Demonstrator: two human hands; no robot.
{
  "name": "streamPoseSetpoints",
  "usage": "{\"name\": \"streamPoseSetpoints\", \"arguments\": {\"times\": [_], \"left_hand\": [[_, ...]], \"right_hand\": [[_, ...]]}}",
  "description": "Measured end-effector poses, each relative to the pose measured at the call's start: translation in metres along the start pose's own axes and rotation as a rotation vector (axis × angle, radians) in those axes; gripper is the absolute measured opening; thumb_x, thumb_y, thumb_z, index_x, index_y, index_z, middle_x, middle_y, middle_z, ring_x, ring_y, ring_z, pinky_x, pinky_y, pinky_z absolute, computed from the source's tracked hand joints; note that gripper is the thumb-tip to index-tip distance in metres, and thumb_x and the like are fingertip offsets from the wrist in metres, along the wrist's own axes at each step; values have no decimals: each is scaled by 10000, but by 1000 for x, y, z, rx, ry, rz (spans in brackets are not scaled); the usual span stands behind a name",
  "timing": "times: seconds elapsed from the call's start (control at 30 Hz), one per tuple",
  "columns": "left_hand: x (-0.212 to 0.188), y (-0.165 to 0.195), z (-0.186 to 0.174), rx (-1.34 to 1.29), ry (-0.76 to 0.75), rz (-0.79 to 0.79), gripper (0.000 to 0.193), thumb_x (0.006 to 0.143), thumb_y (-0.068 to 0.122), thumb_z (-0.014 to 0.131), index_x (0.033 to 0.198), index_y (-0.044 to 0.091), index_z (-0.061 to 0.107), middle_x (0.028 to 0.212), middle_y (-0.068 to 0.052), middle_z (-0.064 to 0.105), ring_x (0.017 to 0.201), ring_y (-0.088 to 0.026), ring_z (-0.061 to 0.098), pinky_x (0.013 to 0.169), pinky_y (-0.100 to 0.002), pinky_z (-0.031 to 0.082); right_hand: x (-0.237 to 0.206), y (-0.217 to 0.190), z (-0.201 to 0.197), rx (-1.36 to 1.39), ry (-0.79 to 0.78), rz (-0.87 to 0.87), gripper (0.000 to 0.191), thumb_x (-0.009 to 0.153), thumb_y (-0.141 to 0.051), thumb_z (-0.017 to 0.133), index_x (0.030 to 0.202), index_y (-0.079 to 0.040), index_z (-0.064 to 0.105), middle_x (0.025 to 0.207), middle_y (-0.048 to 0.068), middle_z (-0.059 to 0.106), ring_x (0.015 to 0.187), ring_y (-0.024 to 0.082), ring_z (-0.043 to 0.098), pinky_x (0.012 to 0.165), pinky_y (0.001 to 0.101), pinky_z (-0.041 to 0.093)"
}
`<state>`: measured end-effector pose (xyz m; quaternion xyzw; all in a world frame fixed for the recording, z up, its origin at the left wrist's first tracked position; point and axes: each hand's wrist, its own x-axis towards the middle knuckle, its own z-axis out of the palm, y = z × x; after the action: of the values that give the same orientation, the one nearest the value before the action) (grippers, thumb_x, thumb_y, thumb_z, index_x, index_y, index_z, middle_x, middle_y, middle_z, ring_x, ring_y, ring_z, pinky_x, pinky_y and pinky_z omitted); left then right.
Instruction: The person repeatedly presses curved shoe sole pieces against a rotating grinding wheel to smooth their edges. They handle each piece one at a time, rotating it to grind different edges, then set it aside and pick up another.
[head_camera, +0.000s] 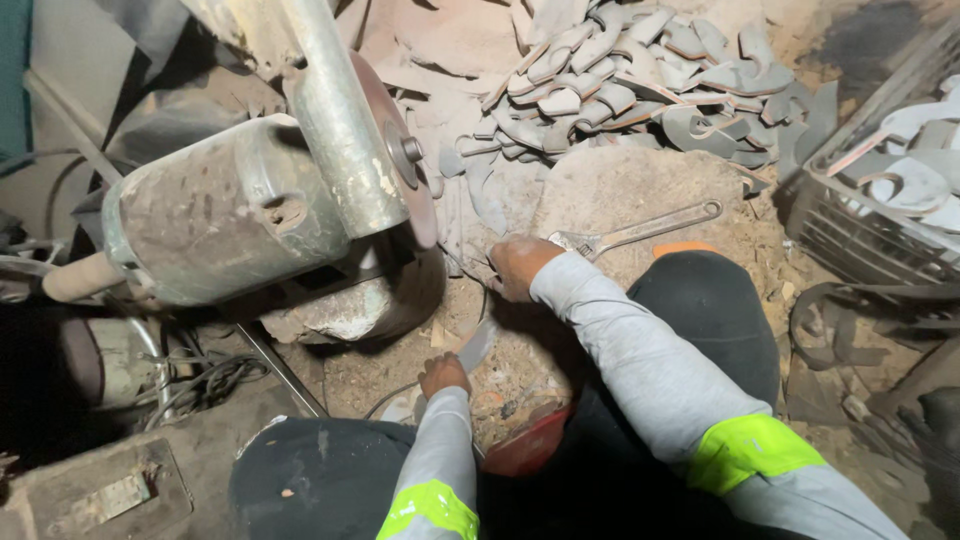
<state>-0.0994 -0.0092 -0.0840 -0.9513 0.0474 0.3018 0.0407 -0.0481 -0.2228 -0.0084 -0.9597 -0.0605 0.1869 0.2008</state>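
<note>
Head view: left hand (443, 374) fingers grip a metal blade (477, 345); right hand's (517, 266) fingers hidden.

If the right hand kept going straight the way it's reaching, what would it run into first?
The right hand points up and left, toward the grinding wheel. Probably it would first meet the flat metal pieces on the ground just beyond its fingers, then the wheel; depth is hard to judge.
</note>
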Motion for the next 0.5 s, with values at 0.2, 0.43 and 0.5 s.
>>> {"name": "streamPoseSetpoints", "arguments": {"times": [0.2, 0.43, 0.5], "left_hand": [[4, 7, 1, -25, -293, -28, 330, 937, 174, 654, 1259, 117, 700, 1412, -132, 624, 1304, -329, 592, 1053, -456, 522], [15, 31, -38, -750, -293, 531, 334, 952, 167, 563, 1169, -11, 744, 1241, -156, 732, 1114, -285, 698, 1038, -335, 482], [12, 26, -61, -820, -174, 626, 304, 964, 209, 616, 1150, 6, 745, 1127, -145, 749, 1026, -246, 673, 955, -337, 492]], "right_hand": [[-9, 0, -11, 6, -14, 50, 382, 874, -345, 716, 1088, -29, 703, 1129, 240, 700, 1116, 402, 657, 965, 453, 524], [-9, 12, -41, 122, -22, 265, 429, 934, -386, 655, 1176, -31, 669, 1177, 242, 695, 1139, 400, 673, 995, 465, 525], [-12, 23, -48, 194, 131, 318, 523, 945, -455, 643, 1193, 5, 650, 1179, 287, 666, 1145, 434, 642, 994, 478, 504]]}}
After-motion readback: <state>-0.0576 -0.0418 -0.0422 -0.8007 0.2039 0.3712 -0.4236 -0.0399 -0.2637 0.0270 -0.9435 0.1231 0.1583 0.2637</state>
